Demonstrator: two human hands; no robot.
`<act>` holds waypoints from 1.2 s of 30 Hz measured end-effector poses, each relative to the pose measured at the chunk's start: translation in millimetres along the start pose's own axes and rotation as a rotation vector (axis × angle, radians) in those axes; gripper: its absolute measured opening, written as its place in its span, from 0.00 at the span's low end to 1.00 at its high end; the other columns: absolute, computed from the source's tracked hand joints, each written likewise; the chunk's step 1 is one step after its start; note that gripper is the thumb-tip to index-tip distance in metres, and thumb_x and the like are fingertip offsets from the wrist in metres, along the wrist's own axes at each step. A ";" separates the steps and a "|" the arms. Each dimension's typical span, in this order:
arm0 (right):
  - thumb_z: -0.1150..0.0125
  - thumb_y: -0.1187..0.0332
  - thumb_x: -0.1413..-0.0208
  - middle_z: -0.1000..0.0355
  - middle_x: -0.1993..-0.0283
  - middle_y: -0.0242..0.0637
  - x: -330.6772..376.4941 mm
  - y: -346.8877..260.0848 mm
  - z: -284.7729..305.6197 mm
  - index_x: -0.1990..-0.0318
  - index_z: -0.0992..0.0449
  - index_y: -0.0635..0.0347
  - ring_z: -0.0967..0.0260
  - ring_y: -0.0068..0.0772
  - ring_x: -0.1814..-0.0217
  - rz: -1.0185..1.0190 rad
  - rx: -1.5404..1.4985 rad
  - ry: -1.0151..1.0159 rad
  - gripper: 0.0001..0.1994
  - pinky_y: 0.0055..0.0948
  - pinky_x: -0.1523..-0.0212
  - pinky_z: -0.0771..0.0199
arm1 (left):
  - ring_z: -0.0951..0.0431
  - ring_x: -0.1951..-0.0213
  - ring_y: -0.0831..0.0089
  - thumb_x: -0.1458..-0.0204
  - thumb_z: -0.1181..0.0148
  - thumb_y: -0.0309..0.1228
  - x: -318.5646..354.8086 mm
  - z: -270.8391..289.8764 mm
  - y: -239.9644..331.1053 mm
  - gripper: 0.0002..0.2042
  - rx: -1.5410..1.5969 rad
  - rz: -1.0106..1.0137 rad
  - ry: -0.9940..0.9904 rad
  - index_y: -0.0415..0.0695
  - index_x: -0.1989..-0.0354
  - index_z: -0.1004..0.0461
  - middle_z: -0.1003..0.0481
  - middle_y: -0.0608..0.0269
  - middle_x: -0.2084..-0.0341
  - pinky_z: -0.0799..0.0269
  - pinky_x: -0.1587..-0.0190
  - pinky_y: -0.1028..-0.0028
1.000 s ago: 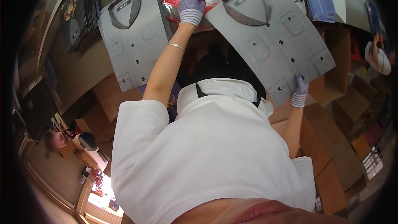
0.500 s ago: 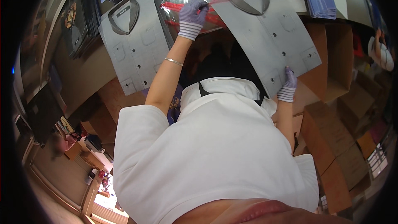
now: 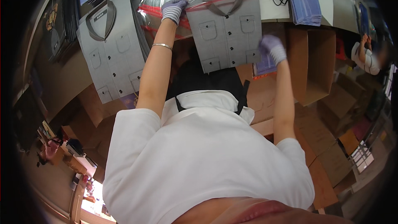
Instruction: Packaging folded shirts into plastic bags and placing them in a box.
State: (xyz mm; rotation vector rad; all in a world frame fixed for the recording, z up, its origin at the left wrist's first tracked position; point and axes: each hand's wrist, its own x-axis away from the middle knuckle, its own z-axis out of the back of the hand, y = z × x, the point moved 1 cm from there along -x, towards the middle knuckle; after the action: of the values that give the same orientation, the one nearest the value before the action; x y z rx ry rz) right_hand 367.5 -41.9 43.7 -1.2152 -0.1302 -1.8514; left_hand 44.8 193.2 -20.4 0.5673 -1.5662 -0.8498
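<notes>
Two folded grey shirts lie on the table; my left hand pinches the clear bag at the middle shirt; my right hand, loosely curled and empty, hovers beside its lower edge; a second shirt lies left.

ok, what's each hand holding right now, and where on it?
The left hand pinches the clear plastic bag at its red-striped mouth edge, beside the folded grey shirt. The right hand is blurred at the shirt's lower right edge; whether it grips cannot be told.

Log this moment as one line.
left hand: on clear bag | right hand: at folded grey shirt hem | second shirt: left
</notes>
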 end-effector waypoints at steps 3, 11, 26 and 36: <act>0.46 0.63 0.50 0.28 0.74 0.33 -67.4 -12.3 77.0 0.62 0.26 0.64 0.35 0.18 0.76 0.232 -0.742 0.577 0.14 0.18 0.76 0.37 | 0.26 0.75 0.73 0.58 0.38 0.30 -4.8 -12.5 10.3 0.13 -0.201 -0.006 0.009 0.35 0.66 0.27 0.25 0.60 0.74 0.27 0.71 0.77; 0.41 0.60 0.56 0.26 0.65 0.40 -154.5 -31.3 97.4 0.61 0.25 0.62 0.29 0.29 0.66 0.340 -0.673 0.651 0.17 0.23 0.61 0.33 | 0.28 0.73 0.78 0.58 0.37 0.38 15.3 -14.8 15.1 0.18 -0.390 -0.241 0.177 0.34 0.64 0.26 0.24 0.62 0.74 0.32 0.67 0.80; 0.40 0.70 0.52 0.28 0.71 0.33 -21.4 74.6 -51.9 0.65 0.24 0.64 0.34 0.20 0.71 0.098 -0.683 0.490 0.08 0.19 0.68 0.33 | 0.28 0.80 0.67 0.59 0.39 0.34 154.0 -5.7 -113.4 0.08 -0.762 -0.089 -0.130 0.42 0.78 0.25 0.27 0.53 0.82 0.32 0.72 0.73; 0.34 0.60 0.57 0.34 0.54 0.35 10.4 17.8 -108.5 0.50 0.37 0.56 0.34 0.33 0.56 -0.120 -1.841 0.015 0.27 0.28 0.59 0.28 | 0.26 0.71 0.54 0.60 0.45 0.35 230.4 -14.5 -47.7 0.11 -0.934 -0.211 -0.676 0.40 0.72 0.25 0.26 0.49 0.75 0.29 0.66 0.66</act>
State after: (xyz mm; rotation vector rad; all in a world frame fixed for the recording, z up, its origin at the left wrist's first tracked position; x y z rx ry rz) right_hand 304.6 -114.8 -10.3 -2.2548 1.8937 -1.8214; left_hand 13.6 -14.8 85.8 -0.2795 -1.4635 -1.9124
